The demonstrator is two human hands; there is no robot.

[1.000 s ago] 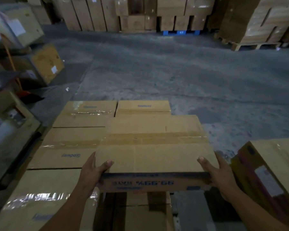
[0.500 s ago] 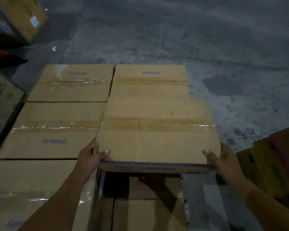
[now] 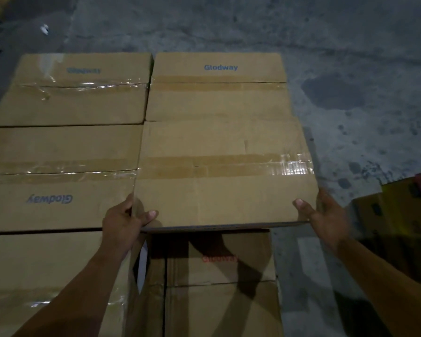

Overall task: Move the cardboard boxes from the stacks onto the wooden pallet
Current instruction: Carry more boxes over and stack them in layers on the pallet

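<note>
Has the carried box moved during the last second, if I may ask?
Yes. The carried box has drawn back toward the person, or lower: earlier it hid most of the far Glodway box, whose top now shows.

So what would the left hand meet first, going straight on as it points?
Likely the stacked box beside it: the left hand grips a corner of the carried box close by; depth unclear.
</note>
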